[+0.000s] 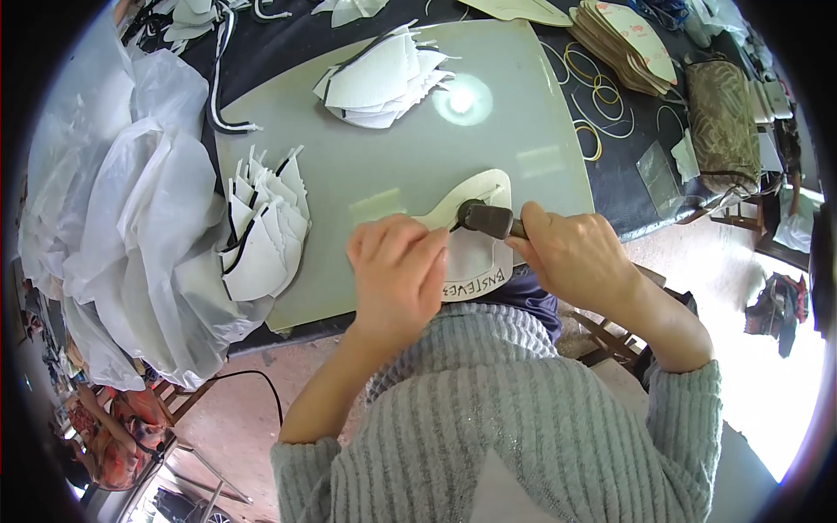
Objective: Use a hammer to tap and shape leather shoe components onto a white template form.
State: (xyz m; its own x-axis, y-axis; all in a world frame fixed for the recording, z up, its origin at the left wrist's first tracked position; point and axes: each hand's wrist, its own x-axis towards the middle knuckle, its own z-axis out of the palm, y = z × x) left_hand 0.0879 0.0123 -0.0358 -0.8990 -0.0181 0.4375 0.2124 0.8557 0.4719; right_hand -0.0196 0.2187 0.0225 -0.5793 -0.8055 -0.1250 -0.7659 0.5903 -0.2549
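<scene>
A cream shoe insole (475, 253) lies on the pale green mat (392, 166) at its near edge, with a white fabric piece on it. My left hand (397, 275) presses down on the insole's left side, fingers curled over it. My right hand (580, 253) grips the handle of a dark hammer (484, 218), whose head rests on the insole just right of my left fingers. My grey ribbed sweater fills the lower part of the view.
Stacks of white cut shoe pieces lie at the mat's left (261, 231) and top (384, 78). Crumpled clear plastic bags (122, 218) hang at the left. Tan insoles (628, 44), rubber bands (597, 100) and a patterned pouch (719, 122) lie at the right on the dark table.
</scene>
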